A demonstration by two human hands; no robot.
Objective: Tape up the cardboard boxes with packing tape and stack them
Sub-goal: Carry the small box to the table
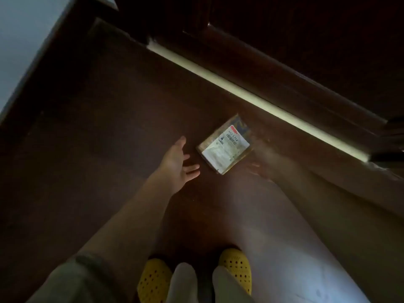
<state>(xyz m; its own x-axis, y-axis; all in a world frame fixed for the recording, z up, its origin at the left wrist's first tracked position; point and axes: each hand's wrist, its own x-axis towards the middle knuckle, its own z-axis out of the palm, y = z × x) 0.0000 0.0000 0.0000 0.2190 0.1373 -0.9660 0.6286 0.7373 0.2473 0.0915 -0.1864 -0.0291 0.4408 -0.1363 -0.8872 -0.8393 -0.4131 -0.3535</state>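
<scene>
A small flat cardboard box (225, 147) with a white shipping label on top lies on the dark wooden floor. My left hand (179, 162) reaches toward it with fingers spread, a short way left of the box and not touching it. My right hand (265, 166) is a motion-blurred shape just right of the box's lower edge. Its fingers are too smeared to make out, and I cannot tell if it touches the box. No tape is in view.
A dark wooden door (306, 51) runs across the upper right, with a bright strip of light (251, 95) along its bottom edge just beyond the box. My feet in yellow perforated clogs (236, 265) stand at the bottom. A pale wall (19, 40) is at upper left.
</scene>
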